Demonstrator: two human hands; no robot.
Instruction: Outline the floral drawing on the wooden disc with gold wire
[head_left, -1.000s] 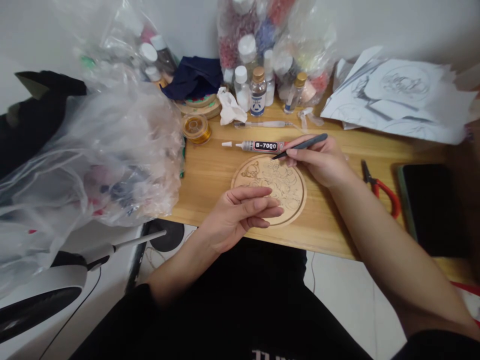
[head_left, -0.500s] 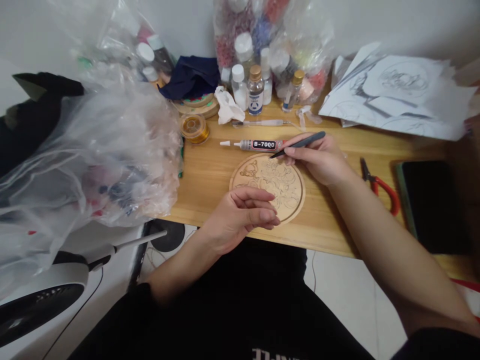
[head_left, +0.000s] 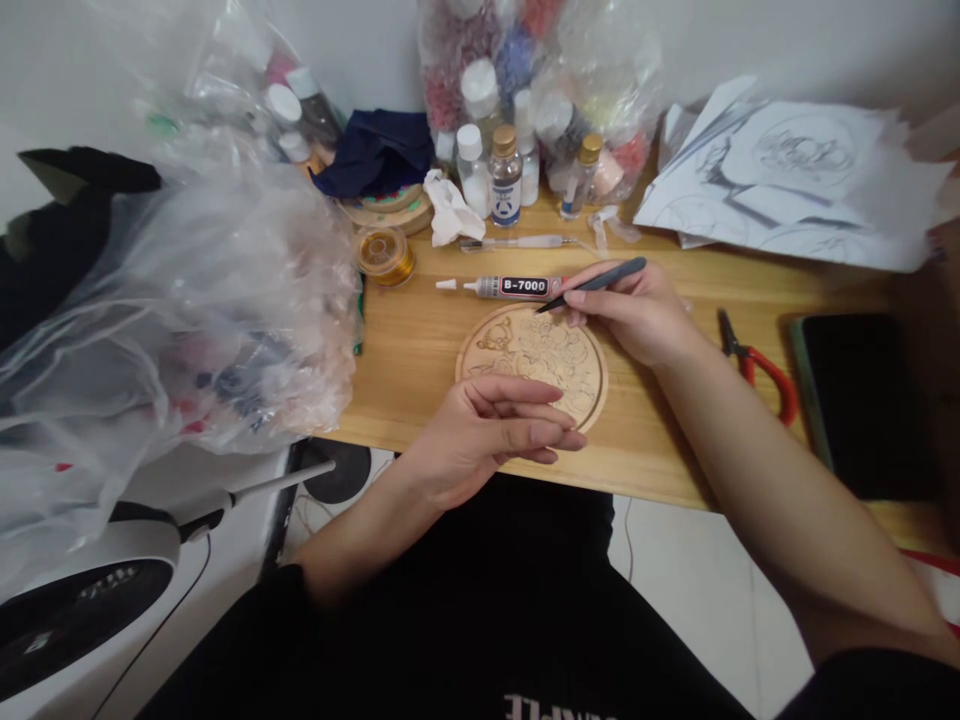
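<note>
A round wooden board (head_left: 555, 345) with outlined figures on its face lies on the table near its front edge. My right hand (head_left: 630, 310) is closed on black tweezers (head_left: 600, 286), their tip just over the board's upper part. Over the board's lower edge hovers my left hand (head_left: 502, 430), its fingers stretched out and apart from the thumb, with nothing visible in it. Just behind the board lies a B-7000 glue tube (head_left: 521, 287), partly covered at its right end by my right hand.
Red-handled pliers (head_left: 757, 370) and a dark phone (head_left: 862, 405) lie to the right. Behind are a wire spool (head_left: 384, 256), a pen-like tool (head_left: 525, 242), small bottles (head_left: 505, 180) and paper drawings (head_left: 795, 180). Plastic bags (head_left: 225, 300) crowd the left.
My left hand's fingers have stretched further out to the right over the board. My right hand keeps the tweezers at nearly the same spot. The view has shifted slightly.
</note>
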